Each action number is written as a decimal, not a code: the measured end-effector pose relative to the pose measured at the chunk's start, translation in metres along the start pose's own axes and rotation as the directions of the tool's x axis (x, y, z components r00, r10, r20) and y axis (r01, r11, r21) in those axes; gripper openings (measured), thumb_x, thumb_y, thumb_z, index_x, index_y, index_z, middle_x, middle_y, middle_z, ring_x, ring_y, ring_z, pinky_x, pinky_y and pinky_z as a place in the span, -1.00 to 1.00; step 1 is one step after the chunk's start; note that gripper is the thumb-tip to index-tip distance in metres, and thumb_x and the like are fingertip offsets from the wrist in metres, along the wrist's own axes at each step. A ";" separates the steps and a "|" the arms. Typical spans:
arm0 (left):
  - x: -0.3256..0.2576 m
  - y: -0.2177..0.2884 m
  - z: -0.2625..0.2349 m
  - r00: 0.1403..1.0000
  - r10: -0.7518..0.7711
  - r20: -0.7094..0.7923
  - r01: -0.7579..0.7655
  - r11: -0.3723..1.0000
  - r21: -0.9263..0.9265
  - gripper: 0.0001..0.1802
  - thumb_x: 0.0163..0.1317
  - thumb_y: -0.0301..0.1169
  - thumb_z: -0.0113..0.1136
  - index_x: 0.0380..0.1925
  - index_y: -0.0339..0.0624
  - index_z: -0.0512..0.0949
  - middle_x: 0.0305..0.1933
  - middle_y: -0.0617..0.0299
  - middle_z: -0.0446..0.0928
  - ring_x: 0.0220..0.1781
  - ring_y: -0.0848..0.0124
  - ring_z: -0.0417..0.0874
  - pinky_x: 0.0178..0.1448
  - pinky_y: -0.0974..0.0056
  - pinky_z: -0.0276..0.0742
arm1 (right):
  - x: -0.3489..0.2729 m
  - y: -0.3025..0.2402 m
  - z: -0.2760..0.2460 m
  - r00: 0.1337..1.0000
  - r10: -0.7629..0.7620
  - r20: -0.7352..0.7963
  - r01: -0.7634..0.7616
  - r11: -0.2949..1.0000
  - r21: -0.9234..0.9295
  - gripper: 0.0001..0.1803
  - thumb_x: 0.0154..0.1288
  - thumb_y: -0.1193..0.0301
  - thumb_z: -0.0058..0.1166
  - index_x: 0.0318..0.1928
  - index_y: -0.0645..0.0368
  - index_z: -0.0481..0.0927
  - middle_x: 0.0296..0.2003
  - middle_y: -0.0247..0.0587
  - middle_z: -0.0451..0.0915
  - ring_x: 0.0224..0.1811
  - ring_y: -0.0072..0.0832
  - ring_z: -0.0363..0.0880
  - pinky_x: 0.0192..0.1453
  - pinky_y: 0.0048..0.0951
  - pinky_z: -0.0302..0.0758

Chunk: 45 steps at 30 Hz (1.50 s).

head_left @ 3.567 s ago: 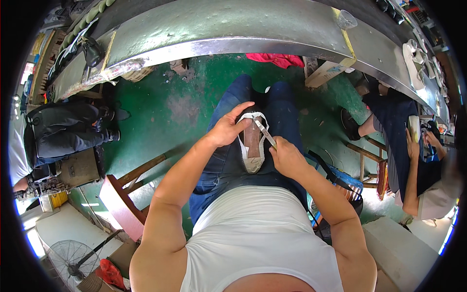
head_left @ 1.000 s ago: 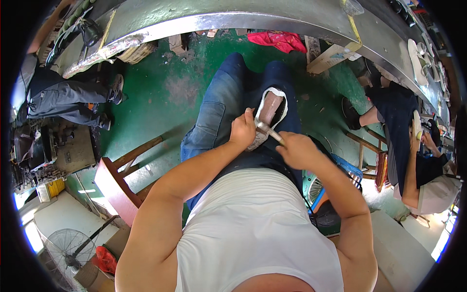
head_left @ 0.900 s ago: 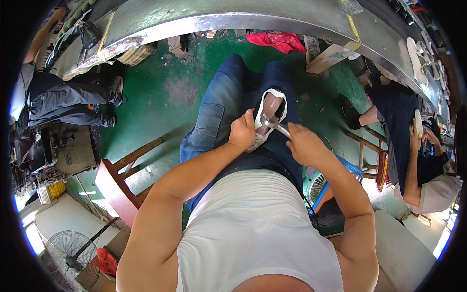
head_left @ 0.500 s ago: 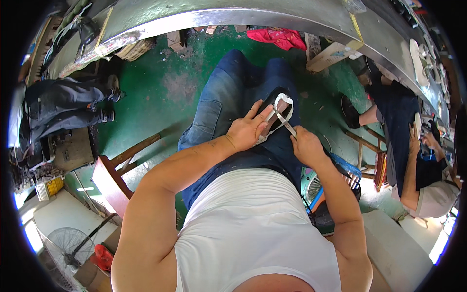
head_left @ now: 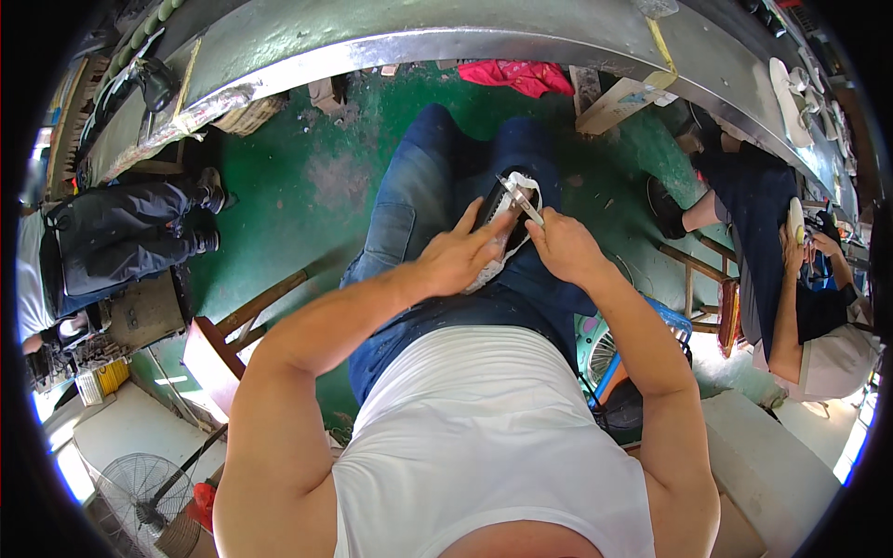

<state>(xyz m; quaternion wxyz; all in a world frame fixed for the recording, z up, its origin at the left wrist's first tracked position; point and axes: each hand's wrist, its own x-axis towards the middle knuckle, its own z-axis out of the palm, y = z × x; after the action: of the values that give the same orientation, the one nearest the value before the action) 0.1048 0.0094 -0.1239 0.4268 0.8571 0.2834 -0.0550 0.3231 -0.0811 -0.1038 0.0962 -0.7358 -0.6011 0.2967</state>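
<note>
A shoe upper (head_left: 489,270), black outside with a white edge around a brown bottom, rests on my thighs with its bottom facing up. My left hand (head_left: 458,255) lies along its left side, thumb and fingers gripping it. In my right hand (head_left: 567,247) is a metal pincer-like tool (head_left: 523,201), the fingers closed round its lower end. The tool's upper end lies over the white edge at the shoe's far end. Whether its jaws bite the edge is too small to tell. My left hand and the tool cover part of the shoe.
A long metal-edged workbench (head_left: 419,35) curves across the far side. Pink cloth (head_left: 521,76) lies beneath it. A co-worker (head_left: 777,270) sits at right and another person (head_left: 126,223) is at left. A wooden stool (head_left: 216,358) and a fan (head_left: 139,498) stand left; a blue-framed fan (head_left: 605,358) is by my right leg.
The pincer-like tool has swung to lean up and left across the shoe's far end. My right hand has moved slightly up and left; my left hand has shifted a little down the shoe.
</note>
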 end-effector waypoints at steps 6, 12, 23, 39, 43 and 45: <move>-0.012 -0.014 0.034 0.942 -0.287 -0.172 0.177 0.863 -0.473 -0.28 0.44 -0.11 0.03 0.45 -0.33 0.18 0.30 -0.33 0.42 0.38 -0.12 0.43 0.42 0.11 0.34 | -0.005 -0.007 -0.013 0.998 -0.010 0.060 0.007 0.999 0.054 -0.57 0.53 0.14 -0.13 -0.19 0.36 0.46 -0.32 0.31 0.61 -0.18 0.19 0.61 -0.07 0.07 0.51; -0.014 -0.010 0.022 0.967 -0.221 -0.129 0.154 0.905 -0.397 -0.25 0.40 -0.20 0.14 0.47 -0.30 0.14 0.31 -0.30 0.43 0.37 -0.01 0.48 0.41 0.18 0.36 | -0.037 -0.021 0.013 0.997 -0.082 0.011 0.078 0.975 0.207 -0.58 0.53 0.14 -0.13 -0.14 0.33 0.48 -0.25 0.26 0.62 -0.15 0.19 0.60 -0.07 0.05 0.50; -0.017 -0.026 0.026 0.990 -0.126 -0.058 0.081 0.862 -0.500 0.00 0.21 -0.25 0.40 0.54 -0.11 0.02 0.39 -0.18 0.39 0.42 0.09 0.44 0.46 0.20 0.30 | -0.051 -0.041 0.028 0.983 -0.146 0.115 0.150 0.988 -0.023 -0.62 0.49 0.17 -0.04 -0.21 0.31 0.48 -0.35 0.20 0.63 -0.32 0.14 0.63 -0.20 0.01 0.54; -0.038 0.011 -0.041 0.904 -0.129 -0.407 -0.002 0.952 -0.307 -0.25 0.06 -0.53 0.44 0.27 -0.27 0.31 0.05 -0.07 0.61 0.04 0.29 0.68 0.15 0.24 0.58 | -0.072 -0.010 -0.005 0.993 0.108 0.039 -0.113 0.848 0.518 -0.57 0.54 0.13 -0.10 -0.16 0.32 0.52 -0.48 -0.04 0.63 -0.42 -0.23 0.67 -0.30 -0.25 0.53; -0.012 0.040 -0.086 0.799 -0.026 -0.601 -0.281 0.867 -0.411 -0.36 0.08 -0.59 0.44 0.12 -0.23 0.31 -0.08 0.04 0.60 -0.06 0.38 0.67 0.02 0.23 0.64 | -0.073 0.007 -0.007 0.971 0.229 0.069 -0.217 0.720 0.659 -0.56 0.59 0.17 -0.17 -0.08 0.37 0.53 -0.41 -0.21 0.62 -0.43 -0.52 0.61 -0.34 -0.45 0.52; 0.016 0.047 -0.083 0.780 0.037 -0.625 -0.523 0.586 -0.619 -0.39 0.09 -0.42 0.53 0.04 -0.27 0.35 -0.14 0.11 0.60 -0.07 0.45 0.64 -0.02 0.29 0.61 | -0.073 0.007 -0.011 0.963 0.252 0.097 -0.244 0.658 0.712 -0.57 0.60 0.18 -0.18 -0.08 0.36 0.53 -0.38 -0.21 0.62 -0.42 -0.54 0.60 -0.36 -0.49 0.50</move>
<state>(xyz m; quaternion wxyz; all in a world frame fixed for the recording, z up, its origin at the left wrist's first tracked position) 0.1307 0.0576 -0.0439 0.6506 0.6045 0.2424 0.3905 0.3278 -0.1494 -0.0755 0.3377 -0.7159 -0.3306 0.5139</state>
